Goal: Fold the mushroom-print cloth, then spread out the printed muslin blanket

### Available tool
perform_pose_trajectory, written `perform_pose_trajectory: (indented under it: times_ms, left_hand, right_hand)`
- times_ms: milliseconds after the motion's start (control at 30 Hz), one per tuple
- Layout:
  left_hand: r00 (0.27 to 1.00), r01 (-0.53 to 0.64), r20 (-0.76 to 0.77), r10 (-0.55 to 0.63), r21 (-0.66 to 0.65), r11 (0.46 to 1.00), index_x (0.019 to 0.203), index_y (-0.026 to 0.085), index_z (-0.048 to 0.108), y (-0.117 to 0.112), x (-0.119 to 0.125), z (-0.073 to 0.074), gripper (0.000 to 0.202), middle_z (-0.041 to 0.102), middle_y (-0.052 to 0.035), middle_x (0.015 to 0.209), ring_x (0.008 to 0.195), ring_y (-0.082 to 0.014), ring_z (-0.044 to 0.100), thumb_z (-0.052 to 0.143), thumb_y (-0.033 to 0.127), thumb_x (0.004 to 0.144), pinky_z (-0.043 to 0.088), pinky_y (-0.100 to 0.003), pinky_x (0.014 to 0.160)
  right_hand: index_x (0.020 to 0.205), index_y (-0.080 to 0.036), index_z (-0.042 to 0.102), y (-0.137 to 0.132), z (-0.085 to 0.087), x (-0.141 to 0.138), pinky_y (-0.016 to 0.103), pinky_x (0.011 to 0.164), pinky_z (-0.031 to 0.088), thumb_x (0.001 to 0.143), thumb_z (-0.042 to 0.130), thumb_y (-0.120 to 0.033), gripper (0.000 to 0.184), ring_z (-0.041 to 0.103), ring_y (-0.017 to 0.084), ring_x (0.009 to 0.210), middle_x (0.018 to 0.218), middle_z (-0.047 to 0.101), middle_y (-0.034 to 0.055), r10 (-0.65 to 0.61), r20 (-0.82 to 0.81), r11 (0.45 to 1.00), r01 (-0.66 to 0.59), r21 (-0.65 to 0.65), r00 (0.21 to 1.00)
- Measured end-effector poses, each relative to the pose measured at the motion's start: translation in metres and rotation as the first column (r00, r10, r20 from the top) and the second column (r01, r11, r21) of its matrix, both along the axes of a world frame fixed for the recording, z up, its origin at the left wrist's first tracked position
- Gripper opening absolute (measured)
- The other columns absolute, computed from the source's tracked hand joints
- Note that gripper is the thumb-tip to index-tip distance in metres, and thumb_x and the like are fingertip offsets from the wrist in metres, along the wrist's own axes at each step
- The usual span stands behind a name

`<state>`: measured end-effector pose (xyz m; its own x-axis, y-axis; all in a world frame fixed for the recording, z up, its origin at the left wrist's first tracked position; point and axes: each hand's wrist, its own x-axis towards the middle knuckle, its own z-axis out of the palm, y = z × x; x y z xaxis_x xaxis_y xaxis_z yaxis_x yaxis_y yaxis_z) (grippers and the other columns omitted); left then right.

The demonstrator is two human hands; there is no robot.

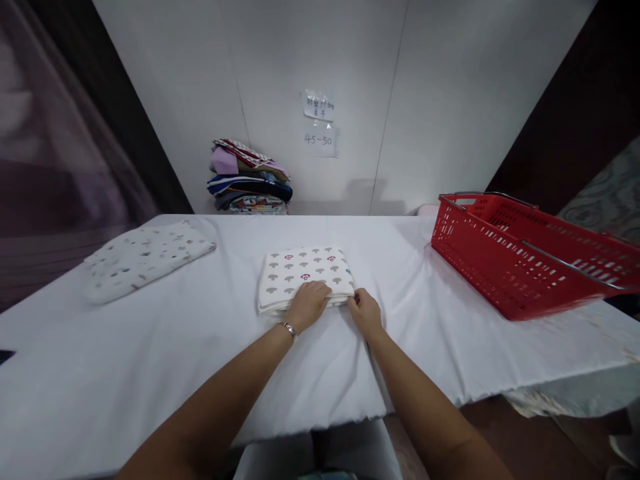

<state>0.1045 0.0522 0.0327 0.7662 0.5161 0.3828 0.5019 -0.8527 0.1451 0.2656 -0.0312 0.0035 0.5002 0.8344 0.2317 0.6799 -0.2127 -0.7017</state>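
A folded white cloth with grey and red mushroom prints (pixel 304 270) lies in the middle of the white table (pixel 150 347). My left hand (pixel 309 304), with a bracelet at the wrist, lies on the cloth's near edge, its fingers curled over the fold. My right hand (pixel 365 311) pinches the cloth's near right corner with closed fingers. Both forearms reach in from the bottom of the view.
A second folded patterned cloth (pixel 143 259) lies at the left of the table. A red plastic basket (pixel 525 250) sits at the right. A pile of folded clothes (pixel 249 179) is stacked against the back wall under paper notes (pixel 320 123).
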Motion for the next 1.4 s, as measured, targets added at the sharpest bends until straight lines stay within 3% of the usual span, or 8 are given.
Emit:
perform_pose_trajectory:
  times_ms: [167, 433, 800, 1000, 1400]
  left_hand:
    - [0.996, -0.085, 0.011, 0.085, 0.000, 0.996, 0.098, 0.020, 0.059, 0.008, -0.050, 0.002, 0.017, 0.064, -0.0047, 0.099, 0.096, -0.0206, 0.054, 0.047, 0.021, 0.086, 0.040, -0.036, 0.084]
    - [0.982, -0.173, 0.068, 0.176, -0.052, 0.984, 0.100, 0.021, 0.061, 0.015, -0.103, -0.001, 0.024, 0.064, -0.0055, 0.102, 0.098, -0.0207, 0.054, 0.045, 0.034, 0.088, 0.042, -0.037, 0.084]
    - [0.978, -0.182, 0.089, 0.187, -0.064, 0.981, 0.101, 0.020, 0.061, 0.011, -0.124, 0.001, 0.022, 0.061, -0.0067, 0.107, 0.102, -0.0205, 0.052, 0.047, 0.024, 0.084, 0.044, -0.038, 0.087]
    - [0.970, -0.193, 0.127, 0.205, -0.103, 0.976, 0.104, 0.020, 0.060, 0.008, -0.138, 0.003, 0.025, 0.060, -0.0060, 0.110, 0.104, -0.0183, 0.052, 0.048, 0.021, 0.081, 0.045, -0.034, 0.090]
    - [0.977, -0.183, 0.090, 0.195, -0.120, 0.976, 0.104, 0.020, 0.061, 0.010, -0.143, 0.005, 0.031, 0.059, -0.0057, 0.113, 0.106, -0.0179, 0.051, 0.039, 0.015, 0.083, 0.046, -0.034, 0.090]
  right_hand:
    - [0.078, -0.022, 0.053, -0.001, 0.001, 0.000, 0.024, 0.055, 0.031, 0.079, 0.043, -0.034, 0.016, 0.050, 0.014, 0.061, 0.066, 0.056, -0.0030, -0.004, -0.024, 1.000, 0.004, 0.001, 1.000]
    - [0.110, -0.022, 0.053, -0.001, -0.002, 0.000, 0.028, 0.065, 0.040, 0.077, 0.046, -0.042, 0.039, 0.054, 0.016, 0.073, 0.092, 0.059, 0.0017, 0.016, 0.015, 0.995, -0.017, 0.093, 1.000]
    - [0.101, -0.020, 0.058, -0.001, -0.006, 0.002, 0.028, 0.064, 0.040, 0.077, 0.044, -0.040, 0.034, 0.050, 0.016, 0.066, 0.082, 0.059, 0.0013, 0.051, -0.044, 0.992, -0.046, 0.120, 0.998]
    - [0.108, -0.020, 0.056, -0.002, -0.010, 0.003, 0.027, 0.063, 0.041, 0.078, 0.044, -0.040, 0.039, 0.051, 0.015, 0.064, 0.081, 0.059, 0.0013, 0.068, -0.073, 0.990, -0.058, 0.131, 0.995]
    - [0.104, -0.019, 0.057, -0.001, -0.010, 0.004, 0.027, 0.061, 0.041, 0.078, 0.046, -0.041, 0.036, 0.051, 0.016, 0.063, 0.078, 0.059, 0.0015, 0.088, -0.106, 0.988, -0.074, 0.133, 0.990]
